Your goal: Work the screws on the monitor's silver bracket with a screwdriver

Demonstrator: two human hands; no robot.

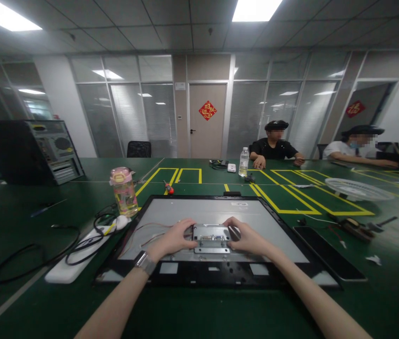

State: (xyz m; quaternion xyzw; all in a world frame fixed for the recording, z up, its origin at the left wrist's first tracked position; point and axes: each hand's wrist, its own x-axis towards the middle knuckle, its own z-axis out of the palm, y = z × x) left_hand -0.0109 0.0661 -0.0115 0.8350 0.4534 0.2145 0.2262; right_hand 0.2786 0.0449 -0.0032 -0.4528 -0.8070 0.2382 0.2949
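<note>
A flat monitor panel [217, 212] lies face down on the green table, its silver back inside a black frame. A small metal bracket plate [211, 238] sits on the lower middle of the panel. My left hand [174, 239], with a watch on the wrist, grips the plate's left edge with curled fingers. My right hand [247, 238] holds the plate's right edge the same way. Thin coloured wires [143, 233] run across the panel to the left of the plate.
A pink-lidded bottle [124, 190], black cables [79, 242] and a white slab [75, 261] lie at left; a computer case [30, 150] stands far left. A red-handled screwdriver [168, 188], water bottle [243, 161], fan grille [356, 189] and dark panel [328, 252] lie beyond and right. Two people sit across.
</note>
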